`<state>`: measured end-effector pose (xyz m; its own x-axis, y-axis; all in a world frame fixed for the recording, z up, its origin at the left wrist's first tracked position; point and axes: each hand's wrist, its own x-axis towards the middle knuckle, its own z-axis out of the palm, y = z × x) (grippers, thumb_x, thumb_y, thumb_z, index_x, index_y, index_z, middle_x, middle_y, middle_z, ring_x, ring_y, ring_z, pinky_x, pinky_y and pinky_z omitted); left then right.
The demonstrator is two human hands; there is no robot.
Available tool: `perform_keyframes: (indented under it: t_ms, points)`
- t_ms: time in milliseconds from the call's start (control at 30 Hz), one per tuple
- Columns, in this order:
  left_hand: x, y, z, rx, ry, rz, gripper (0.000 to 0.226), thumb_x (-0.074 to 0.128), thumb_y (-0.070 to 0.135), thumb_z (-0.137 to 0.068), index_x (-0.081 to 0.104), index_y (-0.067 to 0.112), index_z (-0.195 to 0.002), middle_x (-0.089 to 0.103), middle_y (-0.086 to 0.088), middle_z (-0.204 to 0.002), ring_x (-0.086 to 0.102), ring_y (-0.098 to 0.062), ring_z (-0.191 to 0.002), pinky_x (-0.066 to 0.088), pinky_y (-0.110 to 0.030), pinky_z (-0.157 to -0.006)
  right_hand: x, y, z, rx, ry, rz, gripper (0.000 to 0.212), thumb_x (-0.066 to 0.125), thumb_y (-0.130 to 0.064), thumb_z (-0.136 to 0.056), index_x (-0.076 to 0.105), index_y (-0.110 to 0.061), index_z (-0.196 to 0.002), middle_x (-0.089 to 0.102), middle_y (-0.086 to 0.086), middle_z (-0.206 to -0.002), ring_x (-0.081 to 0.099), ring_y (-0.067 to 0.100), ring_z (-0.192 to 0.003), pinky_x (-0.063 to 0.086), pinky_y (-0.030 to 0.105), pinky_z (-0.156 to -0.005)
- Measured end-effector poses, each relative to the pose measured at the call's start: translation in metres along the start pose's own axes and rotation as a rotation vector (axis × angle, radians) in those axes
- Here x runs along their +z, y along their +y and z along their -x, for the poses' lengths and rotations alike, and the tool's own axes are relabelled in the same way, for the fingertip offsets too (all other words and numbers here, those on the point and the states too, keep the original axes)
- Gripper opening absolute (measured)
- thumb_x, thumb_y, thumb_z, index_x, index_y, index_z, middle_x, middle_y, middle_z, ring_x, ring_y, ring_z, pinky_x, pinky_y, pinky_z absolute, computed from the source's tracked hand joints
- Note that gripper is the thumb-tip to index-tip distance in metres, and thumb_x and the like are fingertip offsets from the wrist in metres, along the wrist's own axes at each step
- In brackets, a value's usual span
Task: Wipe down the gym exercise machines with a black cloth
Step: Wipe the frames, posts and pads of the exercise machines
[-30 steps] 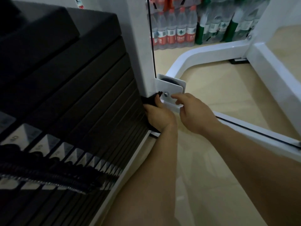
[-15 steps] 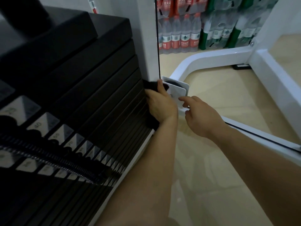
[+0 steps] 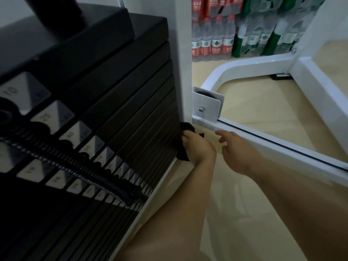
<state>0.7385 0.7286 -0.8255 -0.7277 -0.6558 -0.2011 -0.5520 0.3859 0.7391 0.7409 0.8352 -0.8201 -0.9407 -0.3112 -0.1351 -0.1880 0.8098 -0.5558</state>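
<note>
- My left hand (image 3: 200,150) grips the black cloth (image 3: 186,127), pressing it against the lower right edge of the weight stack (image 3: 122,102).
- My right hand (image 3: 240,153) hovers just right of the weight stack, fingers loose, holding nothing.

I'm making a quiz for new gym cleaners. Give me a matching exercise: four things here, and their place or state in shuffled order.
1 black cloth
2 right hand
3 water bottles
4 pulley bracket

a fingers loose, holding nothing
b bolted at the white post's foot
c bunched in the left hand, against the weight stack
d packed at the back

Pairs: 1-c, 2-a, 3-d, 4-b
</note>
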Motion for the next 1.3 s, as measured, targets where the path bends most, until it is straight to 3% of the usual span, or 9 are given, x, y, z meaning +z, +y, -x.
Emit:
perform_keyframes:
  t_ms: [100,300,467,600,733,833,967,1167,1300]
  points:
    - [-0.006,-0.024,0.024,0.132,-0.03,0.066,0.039,0.041,0.015,-0.105,0.041,0.008,-0.143,0.045,-0.01,-0.149,0.047,-0.027,-0.133,0.04,-0.031,-0.103,0.011,0.001,0.007,0.008,-0.039,0.022,0.065,0.046,-0.005,-0.096,0.027,-0.024,-0.155,0.045,0.005,-0.147,0.051,0.025,-0.125,0.042,0.034,-0.104]
    - [-0.047,-0.052,0.034,0.352,-0.328,0.086,0.021,0.051,0.021,-0.102,0.07,0.025,-0.112,0.072,0.006,-0.1,0.066,-0.01,-0.092,0.056,-0.035,-0.084,0.044,0.014,0.028,-0.079,-0.055,-0.094,0.087,0.062,-0.029,-0.096,0.001,-0.041,-0.156,0.03,-0.002,-0.155,0.055,0.022,-0.118,0.049,0.034,-0.091]
    - [-0.061,-0.044,0.03,0.283,-0.313,0.286,0.02,0.058,0.009,-0.096,0.072,0.019,-0.108,0.073,0.005,-0.1,0.068,-0.007,-0.095,0.056,-0.025,-0.087,0.071,0.005,0.044,0.015,-0.017,-0.673,0.067,0.062,-0.029,-0.096,0.027,-0.053,-0.147,0.052,-0.015,-0.137,0.061,0.005,-0.113,0.052,0.022,-0.089]
    - [-0.06,-0.04,0.029,0.086,-0.27,0.434,0.027,0.059,0.01,-0.096,0.057,0.021,-0.121,0.066,0.004,-0.12,0.062,-0.011,-0.108,0.051,-0.024,-0.088,0.083,-0.009,0.057,0.439,-0.249,-1.168,0.04,0.054,-0.054,-0.096,0.051,-0.042,-0.134,0.067,-0.009,-0.12,0.071,0.022,-0.1,0.06,0.046,-0.081]
    - [-0.052,-0.052,0.028,0.057,-0.223,0.298,0.034,0.06,0.013,-0.095,0.05,0.025,-0.125,0.062,0.002,-0.123,0.061,-0.015,-0.107,0.053,-0.025,-0.084,0.082,-0.009,0.048,0.472,-0.05,-1.466,0.026,0.053,-0.024,-0.101,0.066,-0.014,-0.121,0.074,0.01,-0.106,0.072,0.027,-0.092,0.059,0.043,-0.082]
    - [-0.043,-0.076,0.025,0.149,-0.219,0.063,0.024,0.059,0.02,-0.095,0.059,0.027,-0.118,0.059,0.001,-0.125,0.06,-0.018,-0.11,0.054,-0.04,-0.096,0.077,-0.007,0.04,0.397,0.067,-1.347,0.02,0.059,-0.002,-0.095,0.068,-0.001,-0.113,0.073,0.02,-0.105,0.072,0.033,-0.097,0.057,0.046,-0.089]
    - [-0.035,-0.087,0.028,0.007,-0.472,0.205,0.028,0.051,0.037,-0.092,0.058,0.036,-0.12,0.068,0.004,-0.116,0.068,-0.019,-0.104,0.059,-0.047,-0.087,0.068,-0.003,0.036,0.322,0.106,-1.118,0.015,0.065,-0.003,-0.091,0.073,-0.01,-0.101,0.076,0.011,-0.095,0.074,0.026,-0.09,0.058,0.041,-0.084]
    - [-0.037,-0.087,0.03,0.025,-0.228,0.184,0.013,0.067,0.014,-0.09,0.062,0.021,-0.099,0.066,0.009,-0.09,0.068,-0.014,-0.089,0.057,-0.032,-0.08,0.069,-0.01,0.037,0.274,-0.048,-1.167,0.021,0.057,-0.017,-0.099,0.07,-0.019,-0.115,0.075,0.006,-0.107,0.071,0.022,-0.101,0.055,0.037,-0.092]
    - [-0.045,-0.099,0.033,0.106,-0.301,0.149,0.02,0.062,0.016,-0.094,0.067,0.025,-0.111,0.068,0.012,-0.1,0.067,-0.009,-0.094,0.055,-0.025,-0.08,0.086,-0.019,0.025,0.249,0.08,-0.928,0.018,0.064,-0.01,-0.093,0.073,-0.021,-0.104,0.076,0.0,-0.093,0.072,0.013,-0.087,0.057,0.034,-0.085]
